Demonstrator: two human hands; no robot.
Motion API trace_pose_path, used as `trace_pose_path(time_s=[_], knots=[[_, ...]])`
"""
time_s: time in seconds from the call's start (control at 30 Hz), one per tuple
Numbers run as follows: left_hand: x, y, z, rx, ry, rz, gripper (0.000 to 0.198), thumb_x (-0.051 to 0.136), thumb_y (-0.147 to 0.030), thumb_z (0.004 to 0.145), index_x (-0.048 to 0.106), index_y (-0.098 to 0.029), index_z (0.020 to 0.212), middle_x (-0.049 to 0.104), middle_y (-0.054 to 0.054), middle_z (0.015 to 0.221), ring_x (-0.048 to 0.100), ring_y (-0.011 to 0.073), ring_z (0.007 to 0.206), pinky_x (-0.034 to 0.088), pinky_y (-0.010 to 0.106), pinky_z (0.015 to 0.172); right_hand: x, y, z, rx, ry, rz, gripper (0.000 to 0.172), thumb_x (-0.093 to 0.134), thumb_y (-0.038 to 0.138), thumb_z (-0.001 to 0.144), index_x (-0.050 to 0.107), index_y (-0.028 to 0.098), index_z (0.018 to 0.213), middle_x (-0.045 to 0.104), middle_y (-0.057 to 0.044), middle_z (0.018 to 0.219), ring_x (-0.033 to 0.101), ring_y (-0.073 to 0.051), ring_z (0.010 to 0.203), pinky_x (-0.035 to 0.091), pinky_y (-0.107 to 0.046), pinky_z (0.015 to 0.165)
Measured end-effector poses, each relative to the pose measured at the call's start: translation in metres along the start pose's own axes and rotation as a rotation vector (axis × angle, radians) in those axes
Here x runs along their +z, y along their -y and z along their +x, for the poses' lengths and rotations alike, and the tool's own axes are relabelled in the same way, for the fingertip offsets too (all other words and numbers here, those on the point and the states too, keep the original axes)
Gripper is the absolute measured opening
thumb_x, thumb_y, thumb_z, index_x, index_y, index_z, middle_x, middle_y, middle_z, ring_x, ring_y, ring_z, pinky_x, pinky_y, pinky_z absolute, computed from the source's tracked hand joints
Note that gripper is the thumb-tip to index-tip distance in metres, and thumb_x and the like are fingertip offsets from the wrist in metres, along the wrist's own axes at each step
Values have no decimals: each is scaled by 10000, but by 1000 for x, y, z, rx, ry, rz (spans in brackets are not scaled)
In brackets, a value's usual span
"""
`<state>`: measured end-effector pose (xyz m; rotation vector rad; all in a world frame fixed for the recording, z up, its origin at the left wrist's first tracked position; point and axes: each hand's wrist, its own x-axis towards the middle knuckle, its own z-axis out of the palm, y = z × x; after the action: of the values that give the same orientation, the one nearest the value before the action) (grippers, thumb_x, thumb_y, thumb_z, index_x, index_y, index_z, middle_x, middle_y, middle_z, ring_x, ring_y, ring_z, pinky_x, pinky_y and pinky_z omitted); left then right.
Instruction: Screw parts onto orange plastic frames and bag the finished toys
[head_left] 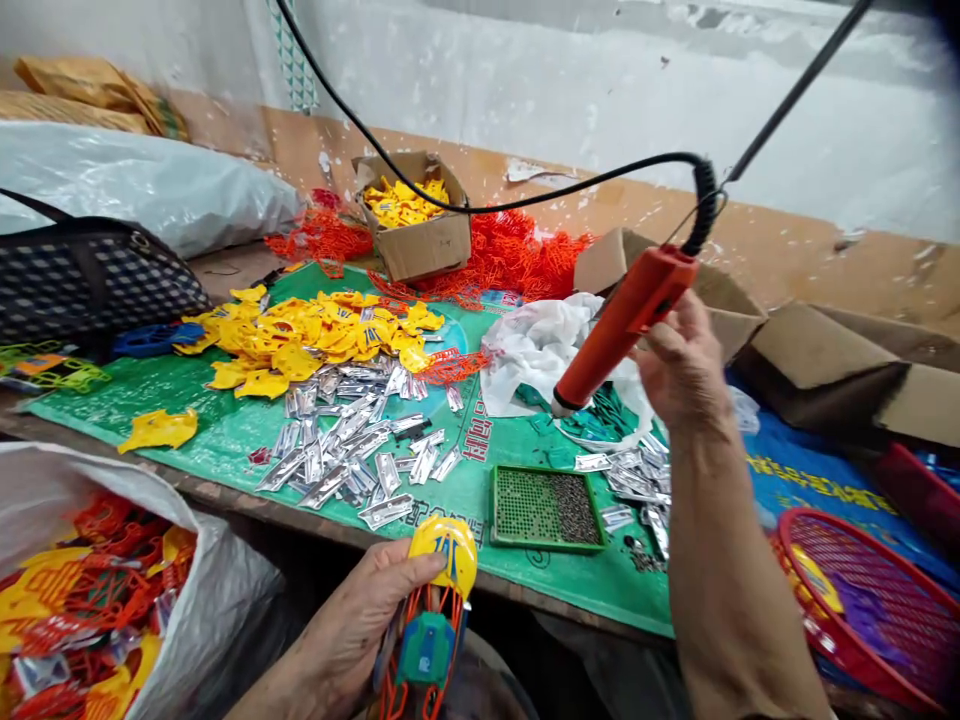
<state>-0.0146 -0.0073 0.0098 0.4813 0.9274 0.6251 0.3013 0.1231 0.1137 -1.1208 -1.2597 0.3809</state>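
Observation:
My left hand (360, 610) grips a plastic assembly with an orange lattice frame (397, 690), a rounded yellow cap (452, 540) and a teal block (425, 648) on top. The thumb presses on the yellow cap, near the table's front edge. My right hand (682, 365) is closed around the back of an orange-red electric screwdriver (626, 325). Its tip points down and left above the table, apart from the assembly. Below it sits a green screw tray (547, 548), with small dark screws gathered toward its right side. The fingers behind the screwdriver are partly hidden.
Yellow plastic parts (322, 335) and shiny metal strips (337, 450) lie heaped on the green sheet. Behind stands a carton (424, 245) of yellow parts. A white sack (225, 560) is at left, a red basket (892, 600) at right. A black cord (510, 205) hangs overhead.

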Motion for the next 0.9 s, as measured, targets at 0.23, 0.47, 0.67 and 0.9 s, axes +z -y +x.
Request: trace_pose_path(time_s=[0.23, 0.47, 0.67, 0.9], knots=[[-4, -1, -1, -8, -62, -56, 303, 867, -343, 605, 715, -97, 696, 637, 20, 524, 581, 113, 446, 469, 207, 467, 57, 20, -5, 188, 47, 349, 507, 807, 196, 492, 563, 242, 934, 658, 48, 809, 613, -125, 604, 541, -338, 598], [-2, 3, 7, 1, -116, -92, 273, 853, -322, 636, 723, -106, 740, 675, 31, 577, 603, 116, 473, 486, 205, 482, 63, 22, -67, 285, -54, 167, 372, 779, 290, 609, 596, 179, 914, 679, -18, 855, 614, -143, 619, 543, -351, 593], [10, 13, 14, -35, -64, -67, 264, 813, -342, 691, 727, -104, 763, 646, 14, 552, 558, 86, 436, 465, 185, 450, 68, 15, -102, 309, -126, 125, 462, 758, 258, 611, 610, 169, 1040, 596, 44, 668, 566, -137, 552, 504, -340, 573], [17, 15, 16, -63, -54, -90, 272, 814, -353, 678, 723, -112, 764, 676, 40, 582, 608, 122, 472, 486, 212, 480, 63, 7, -114, 282, -156, 167, 217, 732, 212, 612, 607, 172, 784, 594, 18, 683, 567, -146, 584, 501, -345, 603]])
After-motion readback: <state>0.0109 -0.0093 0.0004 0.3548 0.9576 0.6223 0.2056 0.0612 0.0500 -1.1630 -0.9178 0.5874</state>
